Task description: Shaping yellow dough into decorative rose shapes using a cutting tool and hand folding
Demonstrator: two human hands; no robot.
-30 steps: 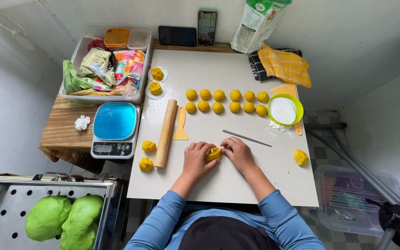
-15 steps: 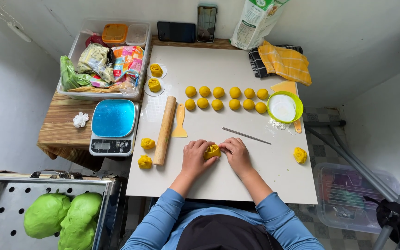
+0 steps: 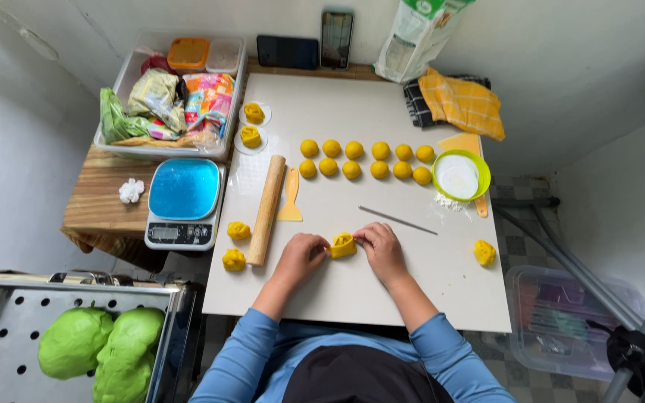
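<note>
Yellow dough piece, folded, low on the white worktop, pinched between both hands: left grip closed on its left edge, right grip closed on its right. Just left, a wooden rolling pin; above, a thin metal rod and two rows of dough balls.
</note>
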